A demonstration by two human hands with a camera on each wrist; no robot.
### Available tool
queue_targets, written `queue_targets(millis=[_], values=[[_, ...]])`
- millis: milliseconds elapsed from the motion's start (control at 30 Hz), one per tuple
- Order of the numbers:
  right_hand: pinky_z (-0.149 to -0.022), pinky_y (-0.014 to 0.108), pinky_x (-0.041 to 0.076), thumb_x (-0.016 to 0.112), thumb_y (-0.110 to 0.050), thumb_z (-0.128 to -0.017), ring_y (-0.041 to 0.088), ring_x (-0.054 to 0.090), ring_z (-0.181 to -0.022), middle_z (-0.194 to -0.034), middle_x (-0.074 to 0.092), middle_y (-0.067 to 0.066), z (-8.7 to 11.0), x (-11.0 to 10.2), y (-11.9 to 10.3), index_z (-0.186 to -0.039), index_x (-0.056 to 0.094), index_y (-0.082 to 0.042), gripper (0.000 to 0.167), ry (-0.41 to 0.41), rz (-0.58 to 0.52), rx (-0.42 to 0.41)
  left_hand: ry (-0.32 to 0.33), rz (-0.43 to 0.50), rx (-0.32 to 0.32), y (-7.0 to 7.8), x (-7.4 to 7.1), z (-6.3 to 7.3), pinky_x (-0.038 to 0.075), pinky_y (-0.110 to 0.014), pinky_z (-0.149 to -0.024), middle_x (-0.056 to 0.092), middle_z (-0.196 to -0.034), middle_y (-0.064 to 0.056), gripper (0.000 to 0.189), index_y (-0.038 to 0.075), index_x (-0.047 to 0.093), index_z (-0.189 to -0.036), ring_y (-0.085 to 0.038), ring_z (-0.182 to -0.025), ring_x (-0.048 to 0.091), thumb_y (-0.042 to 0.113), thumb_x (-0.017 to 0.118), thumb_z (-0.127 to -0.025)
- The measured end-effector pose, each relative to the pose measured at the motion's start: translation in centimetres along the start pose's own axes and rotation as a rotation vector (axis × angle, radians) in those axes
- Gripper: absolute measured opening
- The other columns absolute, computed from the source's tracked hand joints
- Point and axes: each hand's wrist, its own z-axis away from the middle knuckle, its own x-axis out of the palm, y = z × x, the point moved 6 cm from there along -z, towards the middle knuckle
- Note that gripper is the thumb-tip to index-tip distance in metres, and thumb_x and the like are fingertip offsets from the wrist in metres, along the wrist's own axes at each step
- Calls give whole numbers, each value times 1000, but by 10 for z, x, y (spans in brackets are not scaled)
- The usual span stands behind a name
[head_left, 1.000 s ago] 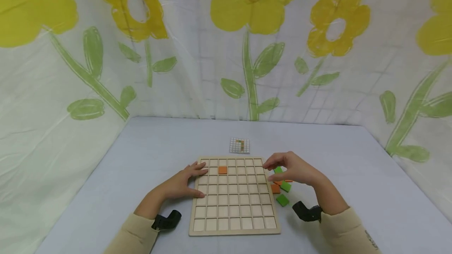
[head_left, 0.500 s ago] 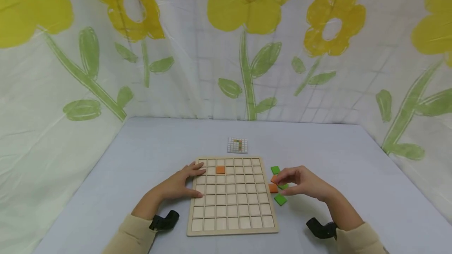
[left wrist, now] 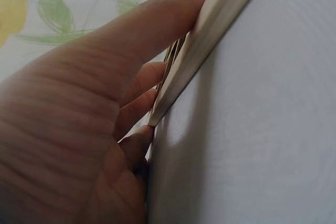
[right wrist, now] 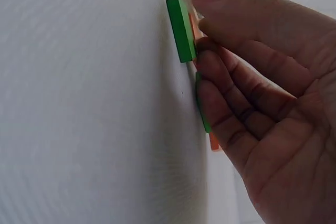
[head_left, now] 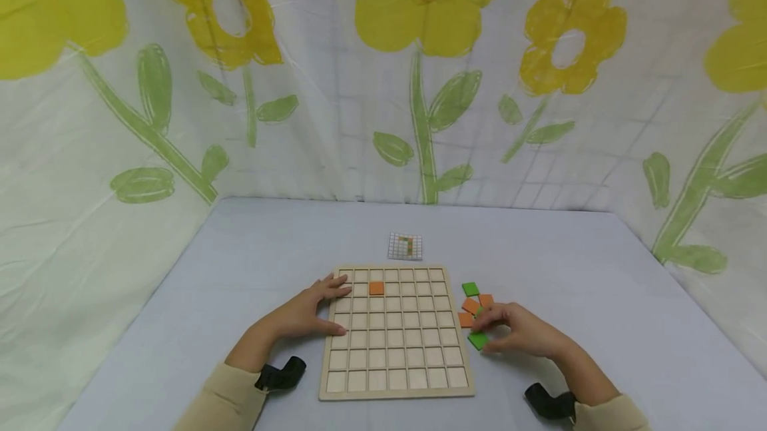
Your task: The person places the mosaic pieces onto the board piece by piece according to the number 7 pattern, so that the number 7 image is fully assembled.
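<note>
Sleeves: beige, left and right of the board, a black wrist camera at each cuff.

Board: pale wood, ribbed into square cells, flat on the tabletop.

Near green tile: on the tabletop, just right of the board.

Right hand: right of the board, thumb and fingers bent about the near green tile; whether it pinches the tile cannot be told.

Edge orange tile: at the board's right rim.

Left hand: at the board's left rim, fingers relaxed and spread, thumb and fingertips resting on it.

Loose tiles, right of the board: hidden green tile, mostly behind the right hand; orange pair, side by side; far green tile.

Set orange tile: in the board, third column from its left, second row from its far rim.

Card: beyond the board's far rim, printed with a grid and coloured squares.

Cloth: white, behind the board, with yellow flowers.
</note>
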Motion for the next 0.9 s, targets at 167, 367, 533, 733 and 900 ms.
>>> queue_targets(millis=[167,367,533,733,900], values=[[-87,18,46,74,-20,-78,0,58,-97,-104,66,6,1,1,2,-103,68,-7,28,-4,10,-25,5,0,4,-1,0,0,11,-65,-110,25,-155,-6,80,12,45,-139,-39,-144,5,39,78,-72],[-87,17,45,74,-20,-78,-2,55,-97,-103,66,3,2,-1,0,-101,70,-10,26,38,97,-59,-1,0,3,0,0,0,11,-64,-110,24,-155,-7,80,12,45,-139,-39,-144,5,40,78,-72],[-86,17,46,75,-24,-77,-3,54,-97,-102,66,0,3,-3,-1,-99,71,-13,25,68,157,-56,1,-1,-6,0,0,0,11,-64,-110,24,-155,-5,80,13,45,-139,-38,-144,4,41,78,-72],[-83,21,49,75,-25,-76,0,57,-93,-99,68,1,2,-4,-4,-95,71,-13,23,50,196,-37,3,0,-4,-2,0,-1,10,-64,-111,25,-155,-5,79,12,45,-139,-38,-144,5,39,78,-72],[-81,22,49,77,-24,-75,1,57,-88,-95,68,-2,0,-4,-5,-92,69,-13,22,41,207,29,3,5,-6,-1,0,-1,11,-64,-110,25,-155,-5,79,12,46,-138,-39,-144,5,38,79,-71]])
